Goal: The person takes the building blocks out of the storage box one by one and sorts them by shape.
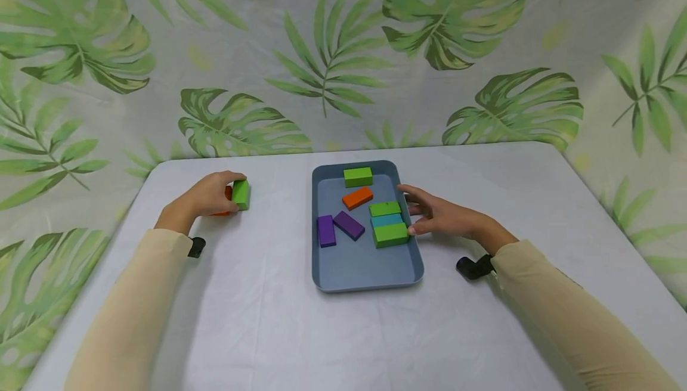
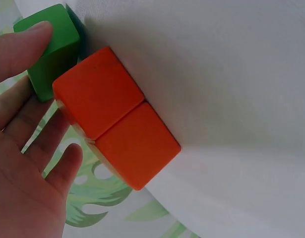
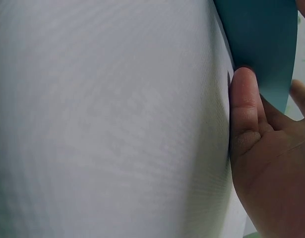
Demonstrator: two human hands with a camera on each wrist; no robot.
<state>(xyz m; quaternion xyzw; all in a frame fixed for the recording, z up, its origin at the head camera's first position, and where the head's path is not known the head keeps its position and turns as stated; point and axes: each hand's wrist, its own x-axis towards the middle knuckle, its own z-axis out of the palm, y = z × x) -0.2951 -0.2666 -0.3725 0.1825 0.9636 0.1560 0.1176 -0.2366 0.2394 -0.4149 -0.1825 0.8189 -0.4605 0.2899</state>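
Note:
My left hand [image 1: 212, 194] pinches a green block [image 1: 241, 195] between thumb and fingers at the left of the table. Right beside it, two orange blocks [image 2: 117, 116] stand against each other; in the head view the hand mostly hides them. At the right side of the blue-grey tray [image 1: 349, 272] is my right hand [image 1: 442, 215], its fingers spread along the rim. Its little finger rests against the tray's outer wall [image 3: 264, 44] in the right wrist view. Inside the tray lie green blocks [image 1: 390, 235], a blue block [image 1: 386, 220], an orange block [image 1: 357, 198] and purple blocks [image 1: 326, 231].
A white cloth [image 1: 268, 325] covers the table. Behind it hangs a leaf-patterned backdrop [image 1: 343, 129]. Black wrist devices [image 1: 474, 267] sit at both sleeve cuffs, close above the tabletop.

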